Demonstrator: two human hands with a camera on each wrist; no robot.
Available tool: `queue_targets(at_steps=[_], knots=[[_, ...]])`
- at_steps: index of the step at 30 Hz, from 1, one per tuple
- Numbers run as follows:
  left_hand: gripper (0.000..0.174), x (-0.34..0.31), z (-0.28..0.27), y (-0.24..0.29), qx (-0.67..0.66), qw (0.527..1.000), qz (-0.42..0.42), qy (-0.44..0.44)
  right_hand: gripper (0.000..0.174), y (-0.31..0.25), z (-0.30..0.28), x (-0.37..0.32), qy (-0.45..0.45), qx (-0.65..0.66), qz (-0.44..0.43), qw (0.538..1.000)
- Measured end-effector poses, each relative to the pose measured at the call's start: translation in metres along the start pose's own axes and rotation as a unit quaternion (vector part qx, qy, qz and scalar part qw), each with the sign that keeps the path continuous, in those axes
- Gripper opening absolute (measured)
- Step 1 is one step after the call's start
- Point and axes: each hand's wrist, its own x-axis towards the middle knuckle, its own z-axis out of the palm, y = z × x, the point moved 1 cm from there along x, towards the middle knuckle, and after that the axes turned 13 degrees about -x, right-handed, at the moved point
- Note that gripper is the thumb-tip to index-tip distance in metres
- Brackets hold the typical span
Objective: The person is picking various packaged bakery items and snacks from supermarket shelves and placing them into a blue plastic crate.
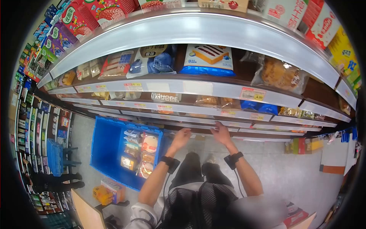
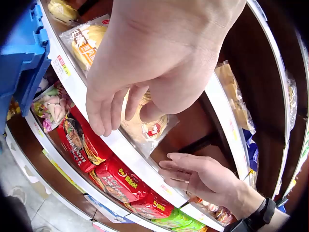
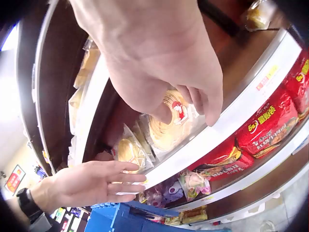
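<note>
In the head view both hands reach to a low shelf, the left hand (image 1: pixel 181 138) beside the blue crate and the right hand (image 1: pixel 222 134) farther right. The left wrist view has the left hand (image 2: pixel 154 63) with loosely bent fingers over a clear package of round, layered flat bread (image 2: pixel 145 126) on the shelf; whether it touches is hard to tell. In the right wrist view, the right hand (image 3: pixel 159 63) hangs over the same kind of package (image 3: pixel 169 128), fingers relaxed, and the left hand's palm faces it from the other side.
A blue crate (image 1: pixel 110 147) with several packaged breads stands on the floor at left. Red noodle packs (image 2: pixel 120 179) lie on the shelf below. Shelf edges (image 1: pixel 183 88) run across above the hands. A person stands at far left near a blue stool-like object (image 1: pixel 55 156).
</note>
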Motion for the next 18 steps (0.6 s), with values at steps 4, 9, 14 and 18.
queue_targets(at_steps=[4,9,14,18], knots=[[0.032,0.032,-0.008,-0.004,0.043,0.999,-0.006,-0.021,0.047,0.002,0.003,0.032,0.030,-0.090,0.020,0.995],[0.038,0.078,-0.018,-0.016,0.059,0.996,0.060,0.031,0.038,0.013,0.024,0.059,0.072,-0.023,-0.039,0.996],[0.036,0.113,-0.019,-0.042,0.124,0.991,0.038,-0.028,0.032,0.017,0.035,0.068,0.002,0.007,-0.016,1.000],[0.040,0.122,-0.016,-0.063,-0.043,0.997,0.047,-0.035,0.037,0.010,0.041,0.058,0.032,0.160,0.071,0.984]])
